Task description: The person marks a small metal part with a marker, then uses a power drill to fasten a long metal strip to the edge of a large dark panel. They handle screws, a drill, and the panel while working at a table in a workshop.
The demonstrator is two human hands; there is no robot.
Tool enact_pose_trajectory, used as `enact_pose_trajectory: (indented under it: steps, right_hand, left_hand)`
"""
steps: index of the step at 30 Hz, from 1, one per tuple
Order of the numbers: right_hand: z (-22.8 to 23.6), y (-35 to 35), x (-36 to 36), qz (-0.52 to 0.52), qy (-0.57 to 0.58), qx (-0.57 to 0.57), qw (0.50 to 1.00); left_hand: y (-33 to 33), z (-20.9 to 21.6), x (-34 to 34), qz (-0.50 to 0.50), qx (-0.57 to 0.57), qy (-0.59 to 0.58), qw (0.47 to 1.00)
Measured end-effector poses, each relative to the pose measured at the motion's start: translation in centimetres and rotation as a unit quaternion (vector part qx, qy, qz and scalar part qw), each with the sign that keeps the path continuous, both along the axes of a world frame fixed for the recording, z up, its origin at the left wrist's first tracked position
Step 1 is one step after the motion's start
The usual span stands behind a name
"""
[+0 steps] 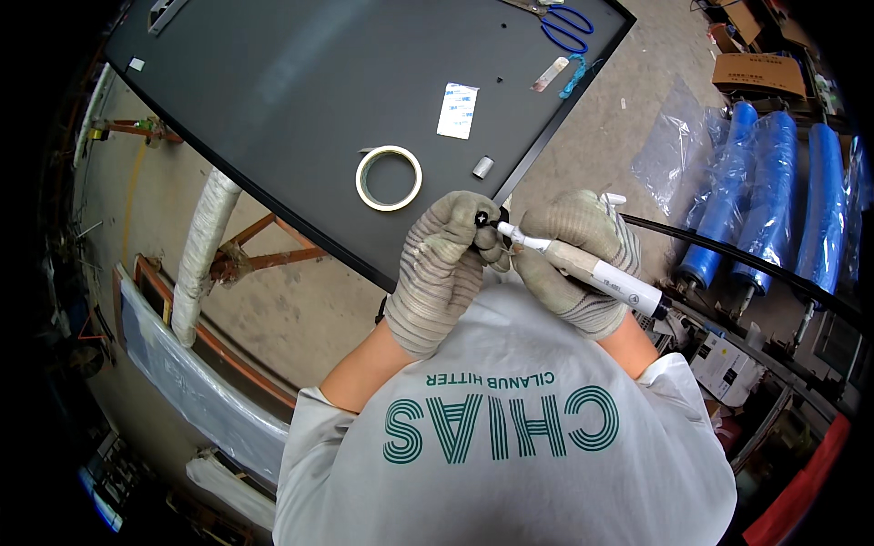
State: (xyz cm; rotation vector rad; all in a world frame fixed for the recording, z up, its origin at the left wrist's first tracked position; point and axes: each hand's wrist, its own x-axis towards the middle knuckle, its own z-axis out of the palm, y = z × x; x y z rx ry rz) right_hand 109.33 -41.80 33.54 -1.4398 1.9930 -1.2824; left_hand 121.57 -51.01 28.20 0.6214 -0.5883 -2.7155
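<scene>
Both my hands wear grey-white striped work gloves and meet close to my chest, by the table's near corner. My left hand [439, 264] pinches a small black piece [482, 218] with a light cross-shaped mark on its face. In my right hand [583, 238] is a thick white marker pen [626, 284] with a dark rear end, its tip pointing left at the black piece. Whether the tip touches it I cannot tell. A small white cap-like piece [614, 198] sticks out above the right hand's fingers.
On the black tabletop [300, 118] lie a tape roll [389, 178], a small grey cylinder [483, 167], a printed white sheet [457, 111], blue-handled scissors [566, 27] and blue string [574, 76]. Blue film-wrapped rolls [767, 196] stand at the right; a wrapped frame [196, 364] is left.
</scene>
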Motion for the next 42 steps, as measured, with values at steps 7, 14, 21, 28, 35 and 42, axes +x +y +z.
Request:
enact_pose_trajectory:
  steps: [7, 14, 21, 28, 35, 42]
  right_hand:
    - [0.4, 0.4, 0.2, 0.01, -0.032, 0.0, 0.999]
    - [0.7, 0.9, 0.4, -0.015, -0.084, 0.056, 0.995]
    - [1.3, 1.6, 1.5, -0.121, -0.13, 0.108, 0.978]
    - [-0.5, 1.9, 1.8, -0.129, -0.399, -0.008, 0.908]
    - [-0.8, 2.1, 1.4, -0.112, -0.418, -0.033, 0.901]
    - [0.2, 1.4, 1.6, -0.117, -0.308, 0.021, 0.944]
  left_hand:
    - [0.3, 0.5, 0.0, -0.004, -0.019, -0.001, 1.0]
    - [0.6, 0.8, 0.0, 0.008, -0.089, -0.016, 0.996]
    - [0.8, 0.4, 0.1, 0.026, -0.188, -0.034, 0.981]
    - [0.9, -0.6, 0.4, 0.009, -0.145, -0.017, 0.989]
    - [0.6, -0.8, 0.0, 0.01, -0.048, 0.023, 0.999]
    - [0.5, -1.0, 0.2, -0.013, -0.016, 0.041, 0.999]
